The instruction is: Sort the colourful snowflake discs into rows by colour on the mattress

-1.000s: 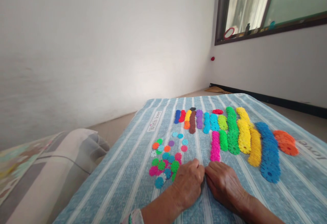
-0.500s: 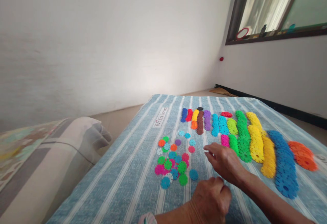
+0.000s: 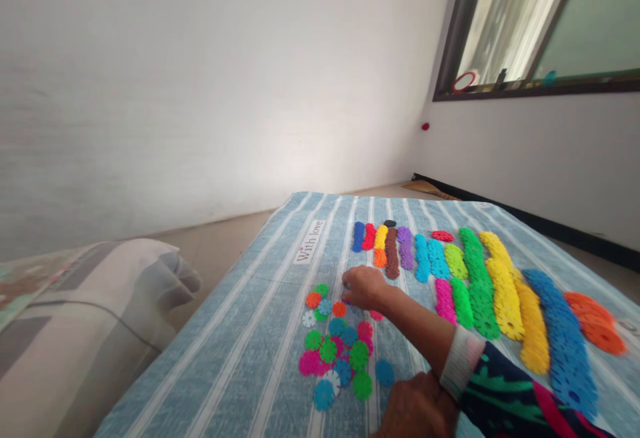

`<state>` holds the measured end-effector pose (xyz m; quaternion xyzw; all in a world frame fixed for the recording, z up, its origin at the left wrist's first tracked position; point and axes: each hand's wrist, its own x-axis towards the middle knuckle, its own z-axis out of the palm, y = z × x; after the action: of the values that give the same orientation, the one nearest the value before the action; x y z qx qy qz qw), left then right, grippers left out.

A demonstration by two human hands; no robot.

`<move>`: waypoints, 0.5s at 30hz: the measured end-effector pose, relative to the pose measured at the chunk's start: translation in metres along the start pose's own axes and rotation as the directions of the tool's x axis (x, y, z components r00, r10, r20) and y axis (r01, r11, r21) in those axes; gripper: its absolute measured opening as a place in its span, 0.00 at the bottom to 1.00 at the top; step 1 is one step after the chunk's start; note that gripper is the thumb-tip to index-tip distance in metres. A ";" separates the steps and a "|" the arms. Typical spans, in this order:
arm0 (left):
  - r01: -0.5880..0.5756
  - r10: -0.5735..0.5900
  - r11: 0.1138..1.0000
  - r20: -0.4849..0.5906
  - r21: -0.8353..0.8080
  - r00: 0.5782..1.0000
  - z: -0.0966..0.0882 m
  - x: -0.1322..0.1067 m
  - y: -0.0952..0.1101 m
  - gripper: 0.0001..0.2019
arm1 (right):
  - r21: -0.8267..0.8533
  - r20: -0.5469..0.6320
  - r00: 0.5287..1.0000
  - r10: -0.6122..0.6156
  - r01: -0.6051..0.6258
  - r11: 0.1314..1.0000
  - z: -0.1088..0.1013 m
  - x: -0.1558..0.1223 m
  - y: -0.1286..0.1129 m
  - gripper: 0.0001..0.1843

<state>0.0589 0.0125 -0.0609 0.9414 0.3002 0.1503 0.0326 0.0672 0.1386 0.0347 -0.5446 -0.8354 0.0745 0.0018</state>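
Observation:
My right hand (image 3: 364, 287) reaches left across the striped blue cloth (image 3: 260, 331) and rests, fingers curled, on the loose snowflake discs (image 3: 336, 347) at the far edge of the scatter, covering a few of them. What its fingers hold is hidden. My left hand (image 3: 417, 406) lies low near the bottom edge as a loose fist, beside a blue disc (image 3: 385, 372). Sorted rows of discs (image 3: 480, 285) in blue, red, yellow, brown, purple, teal, green, pink and orange lie to the right.
A grey and white pillow or bundle (image 3: 90, 318) lies left of the cloth. White walls stand behind, with a dark-framed window (image 3: 540, 31) at the upper right. Bare floor (image 3: 225, 238) shows beyond the cloth's far edge.
My right hand has moved left from near the pink row to the loose discs. My left hand has pulled back toward me. The view has tilted slightly.

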 end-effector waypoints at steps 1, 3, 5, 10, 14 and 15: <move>0.015 -0.015 1.000 0.013 -0.015 1.000 0.001 0.000 -0.001 0.06 | -0.006 0.005 1.000 -0.004 0.004 1.000 -0.001 0.001 0.000 0.15; 0.059 -0.057 0.996 0.026 -0.062 0.998 0.005 0.000 -0.004 0.08 | -0.016 0.012 1.000 -0.014 0.015 1.000 -0.002 0.002 0.000 0.15; 0.121 -0.116 0.984 0.048 -0.129 0.992 0.012 -0.002 -0.008 0.09 | -0.025 0.014 1.000 -0.023 0.023 0.999 -0.003 0.001 0.000 0.15; 0.242 -0.215 0.933 0.128 -0.266 0.968 0.036 -0.011 -0.019 0.10 | -0.025 0.014 0.999 -0.040 0.040 0.999 -0.002 -0.002 -0.001 0.14; 0.250 -0.216 0.928 0.149 -0.277 0.965 0.042 -0.016 -0.024 0.10 | 0.014 0.001 0.999 -0.048 0.048 0.999 -0.001 -0.001 -0.001 0.16; 0.240 -0.209 0.932 0.137 -0.273 0.968 0.042 -0.016 -0.025 0.10 | 0.031 -0.003 0.999 -0.046 0.046 0.998 -0.002 -0.001 0.001 0.16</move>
<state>0.0458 0.0247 -0.1092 0.8927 0.3787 0.1376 0.2019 0.0687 0.1386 0.0363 -0.5252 -0.8464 0.0868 0.0132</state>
